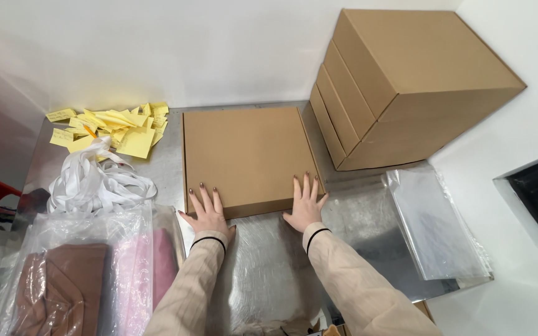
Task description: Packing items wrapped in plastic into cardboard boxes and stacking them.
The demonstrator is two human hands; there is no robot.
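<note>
Brightness: bright, even, soft indoor light.
Source: seems overhead; white walls bounce it back.
Shadows: faint, short ones under the stacked cartons and flat box.
Glare: soft sheen on the metal tabletop and clear plastic bags.
Focus: sharp mid-frame; sleeves slightly soft.
Distortion: wide-angle stretch at the edges and corners.

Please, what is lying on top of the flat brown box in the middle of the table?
Only two hands lie on the flat box: the left hand and the right hand, fingers flat near its front edge. The closed lid hides whatever is inside.
</note>
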